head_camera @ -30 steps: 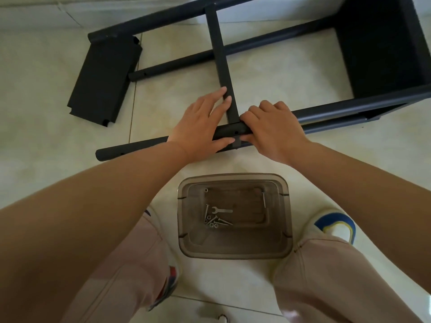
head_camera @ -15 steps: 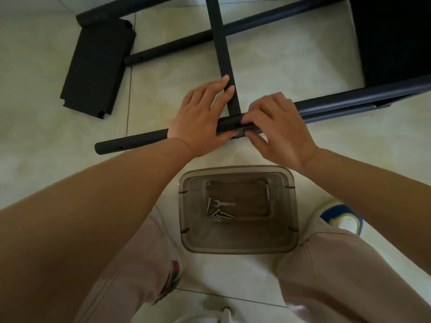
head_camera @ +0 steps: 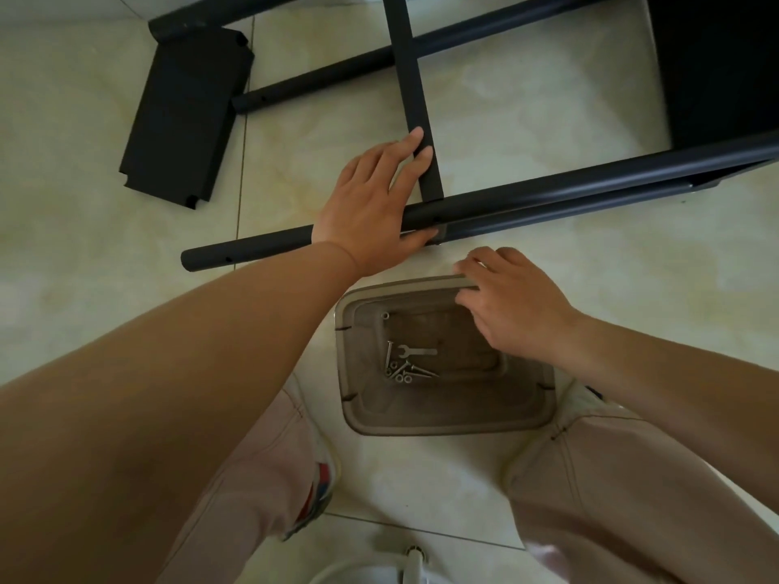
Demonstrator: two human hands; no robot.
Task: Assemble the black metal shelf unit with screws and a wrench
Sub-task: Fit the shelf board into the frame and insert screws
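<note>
The right hand (head_camera: pixel 512 305) hovers over the far right corner of the translucent grey tray (head_camera: pixel 447 425), fingers loosely curled and holding nothing, and the hardware it seems bound for lies down and to its left, toward the tray's middle: a small silver wrench (head_camera: pixel 417 352), its long axis running left to right with the open jaw end to the left, and just near of it a loose cluster of screws (head_camera: pixel 406 370) with washers or nuts mixed in. This hand is plainly the nearer one to the tray. The left hand (head_camera: pixel 371 204) lies flat across the near black tube (head_camera: pixel 548 196), fingers straight and reaching onto the flat crossbar (head_camera: pixel 411 86) that meets the tube at a right angle, thumb tucked against the tube's near side by the joint. A loose black shelf panel (head_camera: pixel 181 115) lies on the tiled floor (head_camera: pixel 84 225) at far left, well apart
</note>
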